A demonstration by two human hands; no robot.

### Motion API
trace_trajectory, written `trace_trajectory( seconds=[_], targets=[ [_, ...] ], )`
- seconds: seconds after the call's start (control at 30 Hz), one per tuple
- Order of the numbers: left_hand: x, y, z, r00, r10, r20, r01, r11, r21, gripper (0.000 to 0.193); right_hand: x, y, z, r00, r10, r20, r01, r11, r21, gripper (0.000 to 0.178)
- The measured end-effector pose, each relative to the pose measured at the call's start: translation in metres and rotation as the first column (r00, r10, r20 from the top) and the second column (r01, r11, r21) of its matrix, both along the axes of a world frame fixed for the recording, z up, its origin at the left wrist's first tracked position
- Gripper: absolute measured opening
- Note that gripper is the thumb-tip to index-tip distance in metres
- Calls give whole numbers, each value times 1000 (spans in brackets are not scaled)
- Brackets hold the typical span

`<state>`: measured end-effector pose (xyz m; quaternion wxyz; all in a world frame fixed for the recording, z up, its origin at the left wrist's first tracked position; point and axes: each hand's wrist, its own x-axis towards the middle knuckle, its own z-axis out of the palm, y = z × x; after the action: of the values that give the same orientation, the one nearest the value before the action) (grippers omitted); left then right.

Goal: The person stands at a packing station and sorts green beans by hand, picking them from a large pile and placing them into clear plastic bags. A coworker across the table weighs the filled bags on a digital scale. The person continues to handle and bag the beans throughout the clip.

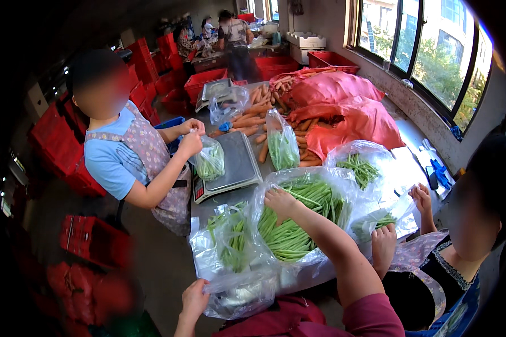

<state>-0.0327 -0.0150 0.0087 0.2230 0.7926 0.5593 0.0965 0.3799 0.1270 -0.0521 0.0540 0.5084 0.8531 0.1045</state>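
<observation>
A clear plastic bag point(242, 292) is pinched at its rim by my left hand point(194, 299), low in front of me. The lower part of this bag looks crumpled. My right arm reaches across a big plastic-lined heap of green beans point(292, 238). At the heap's far left side, my right hand point(281, 204) is curled down on the beans, its fingertips partly hidden. Just left of the heap, another clear bag with green beans point(234, 241) lies on a stack of flat plastic bags point(205, 254).
Opposite left, a person holds a bagged portion of beans point(210, 162) over a scale point(239, 163). On the right, another person's hands point(383, 241) hold a bag of beans. Carrots point(250, 121), red sacks point(348, 121) and a filled bag point(282, 143) stand beyond; red crates point(95, 238) left.
</observation>
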Motion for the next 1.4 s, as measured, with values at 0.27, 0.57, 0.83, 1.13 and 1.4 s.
trace_trajectory(
  seconds=[0.27, 0.57, 0.83, 1.13, 1.4],
  targets=[
    [-12, 5, -17, 994, -94, -51, 92, 995, -44, 30, -4, -21, 6, 999, -29, -42, 26, 997, -72, 82],
    [-14, 1, -23, 996, -89, -4, 89, 995, -42, 30, -4, -36, 20, 984, 90, -156, -85, 996, 41, 71],
    [-20, -4, -30, 997, -81, 13, 82, 995, -49, 30, -25, -47, 32, 991, -43, -128, 25, 990, -140, 68],
    [-16, 2, -29, 995, -97, -26, 94, 992, -89, 29, -33, -63, 30, 985, -108, -136, 92, 988, -121, 84],
    [-8, 5, -24, 993, -110, 36, 112, 993, -40, 26, -19, -58, 4, 950, -56, -306, 41, 998, -55, 67]
  ],
)
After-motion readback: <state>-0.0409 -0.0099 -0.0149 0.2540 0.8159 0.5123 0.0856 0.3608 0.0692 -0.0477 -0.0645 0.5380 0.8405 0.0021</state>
